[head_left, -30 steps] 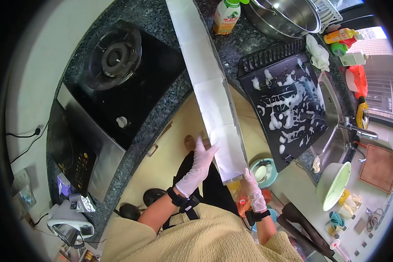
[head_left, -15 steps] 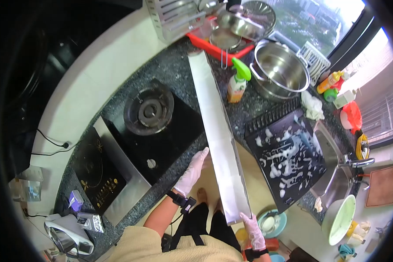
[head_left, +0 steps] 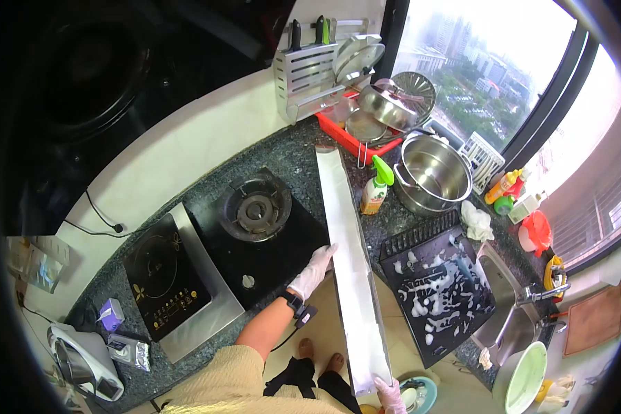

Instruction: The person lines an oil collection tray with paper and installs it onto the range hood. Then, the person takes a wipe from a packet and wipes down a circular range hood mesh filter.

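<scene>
A long, narrow panel (head_left: 350, 276) with a white inner face and thin raised edges slants across the middle of the head view, its far end over the dark counter and its near end by my body. My left hand (head_left: 314, 271), in a pale thin glove, has its fingers closed at the panel's left edge, beside the gas stove (head_left: 283, 259). At the near end my right hand (head_left: 389, 396), gloved too, grips the corner with the thumb on the white face. The fingers under the panel are hidden.
A foam-covered black panel (head_left: 438, 293) leans by the sink (head_left: 514, 307). Past the white panel stand a green-topped spray bottle (head_left: 375, 190), a steel pot (head_left: 432, 172) and a red tray (head_left: 341, 134). An induction cooker (head_left: 165, 276) lies left.
My view has tilted up, so the counter things appear lower and more window shows. Both hands stay on the white panel, which has shifted little relative to the counter.
</scene>
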Action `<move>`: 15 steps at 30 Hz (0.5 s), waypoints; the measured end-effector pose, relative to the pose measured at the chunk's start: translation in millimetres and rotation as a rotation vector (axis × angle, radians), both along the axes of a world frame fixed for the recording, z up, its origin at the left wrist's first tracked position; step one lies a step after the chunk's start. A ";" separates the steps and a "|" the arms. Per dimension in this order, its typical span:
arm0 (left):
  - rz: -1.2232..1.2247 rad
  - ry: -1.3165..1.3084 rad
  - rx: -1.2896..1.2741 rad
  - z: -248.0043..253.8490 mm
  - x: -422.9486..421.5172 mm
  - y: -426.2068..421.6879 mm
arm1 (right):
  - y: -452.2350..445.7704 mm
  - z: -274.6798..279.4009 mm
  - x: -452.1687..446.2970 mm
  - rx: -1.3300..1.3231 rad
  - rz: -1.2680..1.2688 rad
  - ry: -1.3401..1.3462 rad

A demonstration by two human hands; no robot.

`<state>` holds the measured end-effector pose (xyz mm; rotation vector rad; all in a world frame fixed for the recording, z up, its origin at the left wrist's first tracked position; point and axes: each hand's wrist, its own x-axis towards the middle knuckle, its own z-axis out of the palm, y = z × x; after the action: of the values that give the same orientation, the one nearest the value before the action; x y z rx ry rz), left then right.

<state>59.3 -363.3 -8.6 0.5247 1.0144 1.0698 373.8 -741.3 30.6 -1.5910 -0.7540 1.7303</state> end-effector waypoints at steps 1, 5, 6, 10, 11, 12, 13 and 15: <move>0.025 0.026 0.038 -0.8 1.2 -5.2 | 0.9 4.2 0.0 -0.002 0.012 -0.019; 0.143 0.053 0.167 21.3 9.7 -29.7 | 2.7 26.9 -2.9 -0.007 0.079 -0.070; 0.171 0.057 0.191 26.7 9.3 -35.8 | 3.1 32.6 -3.2 -0.003 0.102 -0.075; 0.313 0.043 0.248 39.3 3.2 -50.6 | 4.9 48.0 -5.4 0.019 0.199 -0.069; 0.336 0.049 0.238 43.4 0.2 -53.9 | 3.7 47.4 -5.6 0.038 0.227 -0.058; 0.361 0.054 0.230 55.5 -2.4 -59.8 | 0.5 28.3 -3.4 0.089 0.226 -0.016; 0.387 0.059 0.220 62.8 -6.0 -65.0 | 2.1 24.1 -5.6 0.116 0.261 0.017; 0.441 0.047 0.221 75.1 -14.2 -76.0 | -0.3 19.3 -12.8 0.161 0.329 0.089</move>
<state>45.2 -439.4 66.5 0.5176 1.0875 1.5800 361.0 -741.7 50.0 -1.3284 -1.1296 1.9000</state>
